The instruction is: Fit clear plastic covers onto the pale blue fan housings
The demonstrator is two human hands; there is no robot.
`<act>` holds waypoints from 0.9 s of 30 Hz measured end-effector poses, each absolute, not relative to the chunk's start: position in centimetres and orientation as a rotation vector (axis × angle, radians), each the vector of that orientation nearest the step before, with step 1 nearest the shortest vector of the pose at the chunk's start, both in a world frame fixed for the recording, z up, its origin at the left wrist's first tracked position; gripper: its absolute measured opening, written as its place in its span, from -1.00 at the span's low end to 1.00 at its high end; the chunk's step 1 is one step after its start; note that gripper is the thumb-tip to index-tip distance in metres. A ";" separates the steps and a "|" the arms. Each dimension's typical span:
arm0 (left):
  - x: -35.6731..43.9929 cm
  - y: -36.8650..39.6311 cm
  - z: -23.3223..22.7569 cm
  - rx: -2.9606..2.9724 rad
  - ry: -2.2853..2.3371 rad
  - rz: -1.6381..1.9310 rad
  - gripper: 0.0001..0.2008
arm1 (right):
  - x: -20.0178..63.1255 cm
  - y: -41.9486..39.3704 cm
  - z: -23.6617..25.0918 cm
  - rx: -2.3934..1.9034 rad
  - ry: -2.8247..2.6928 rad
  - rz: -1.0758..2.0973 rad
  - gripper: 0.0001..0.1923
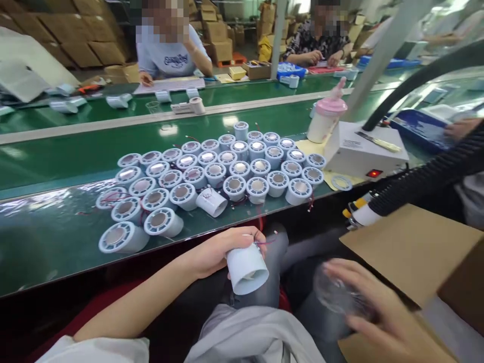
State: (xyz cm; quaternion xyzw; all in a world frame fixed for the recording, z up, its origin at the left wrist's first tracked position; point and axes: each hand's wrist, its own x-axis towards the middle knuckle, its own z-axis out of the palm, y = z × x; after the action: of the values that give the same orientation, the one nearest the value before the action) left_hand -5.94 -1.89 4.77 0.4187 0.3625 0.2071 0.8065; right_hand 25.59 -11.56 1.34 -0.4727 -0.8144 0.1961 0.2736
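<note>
left hand (pixel 217 252) wrapped around a white cylindrical housing (pixel 247 269), held low over the lap, just near of the bench (pixel 45 242) edge. thin red and dark wires (pixel 264 237) trail off the housing top by the fingers. right hand (pixel 372 310) sits lower right, blurred, fingers curled over a clear round plastic piece (pixel 338 295); looks like it holds it, contact partly smeared by blur. a brown cardboard box (pixel 412 249) is just right of that hand.

on the green bench, a big cluster of the same white housings (pixel 227 171) stands packed together mid-bench, most upright with a metallic disc showing on top. one housing (pixel 212 201) lies tipped on its side at the near edge of the cluster. red wires (pixel 113 199) poke out among the left ones.

right of the cluster: a white control box (pixel 359 154) with a red lit switch (pixel 373 173), a pink-capped bottle (pixel 325 118) at its far left corner, a black hose (pixel 423 75) arcing over it. a ring-shaped part (pixel 341 182) lies flat near the box. a striped dark sleeve (pixel 431 176) reaches in from the right, another person's.

far side: second green bench strip with more white parts (pixel 117 101), two people seated there, hands on their own work. cardboard cartons (pixel 68 35) stacked behind.
</note>
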 end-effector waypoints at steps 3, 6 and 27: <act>-4.5 -0.9 4.9 1.158 0.772 0.193 -0.64 | 20.9 -10.1 1.4 -1.174 -2.312 0.328 -0.47; -3.6 -0.3 5.4 1.435 0.742 0.067 -0.74 | 17.8 -8.1 1.8 -1.269 -2.283 0.057 -0.52; -2.4 -1.2 0.7 2.036 0.669 0.634 -0.42 | 19.4 -8.5 2.1 -1.390 -1.483 1.264 -0.75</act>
State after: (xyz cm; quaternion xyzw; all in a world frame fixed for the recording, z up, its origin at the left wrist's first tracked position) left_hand -2.35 -1.16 0.67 0.8188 0.2693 0.2552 0.4380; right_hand 19.39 -8.49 2.13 -0.5405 -0.5768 0.4915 0.3655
